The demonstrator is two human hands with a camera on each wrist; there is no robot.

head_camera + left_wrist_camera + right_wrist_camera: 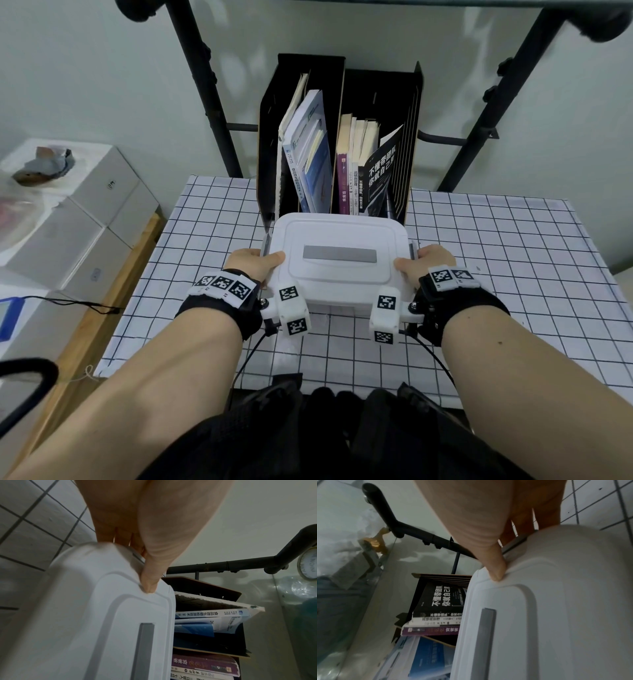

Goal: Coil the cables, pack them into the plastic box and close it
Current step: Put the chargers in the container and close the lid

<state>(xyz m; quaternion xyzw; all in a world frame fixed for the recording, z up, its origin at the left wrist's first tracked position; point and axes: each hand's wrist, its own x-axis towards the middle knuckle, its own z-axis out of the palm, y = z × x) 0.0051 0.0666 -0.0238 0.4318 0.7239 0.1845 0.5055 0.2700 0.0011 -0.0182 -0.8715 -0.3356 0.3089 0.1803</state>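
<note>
White lidded plastic box sits on the checked tablecloth, clasped between left hand and right hand, thumbs pressing on its lid, fingers wrapping its sides.

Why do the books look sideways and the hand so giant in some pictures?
Both wrist views sit tilted and very close, so each thumb, left hand and right hand, looms huge and soft, and the books lie sideways. The head view is sharper, but bends the table edges.
</note>
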